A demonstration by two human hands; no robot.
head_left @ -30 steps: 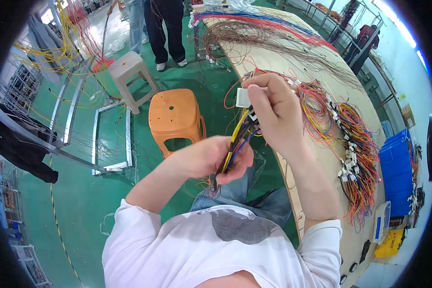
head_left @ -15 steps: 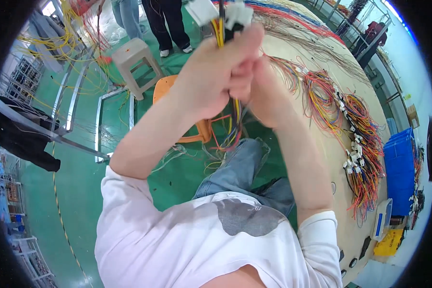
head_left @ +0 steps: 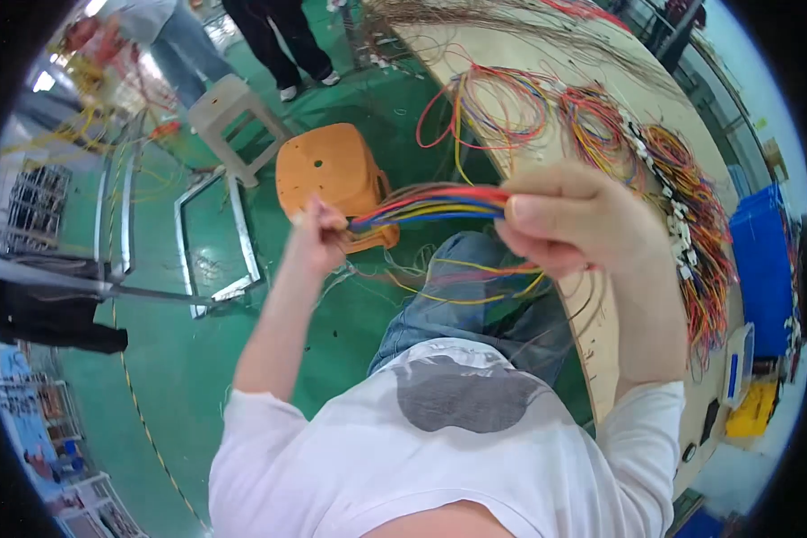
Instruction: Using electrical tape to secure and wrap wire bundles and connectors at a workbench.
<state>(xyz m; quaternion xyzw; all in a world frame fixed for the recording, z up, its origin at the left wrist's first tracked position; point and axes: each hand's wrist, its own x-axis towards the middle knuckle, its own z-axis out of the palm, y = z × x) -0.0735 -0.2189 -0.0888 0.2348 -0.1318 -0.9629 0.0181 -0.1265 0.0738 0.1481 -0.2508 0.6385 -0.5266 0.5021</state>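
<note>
Wires [head_left: 435,206], thin, red, yellow, blue and brown, now stretch left of the pale wooden bench [head_left: 603,345], pinched by the left hand [head_left: 321,237] and right hand [head_left: 576,222], which moved apart, making them straighter.

A multicoloured wire bundle [head_left: 430,204] barred the gap between the left hand [head_left: 321,235] and right hand [head_left: 587,220]; on the lap side, loose wires [head_left: 462,302] crossed the way; an orange plastic stool [head_left: 327,166] stood beyond; passage ran over green floor [head_left: 170,386] leftward.
</note>
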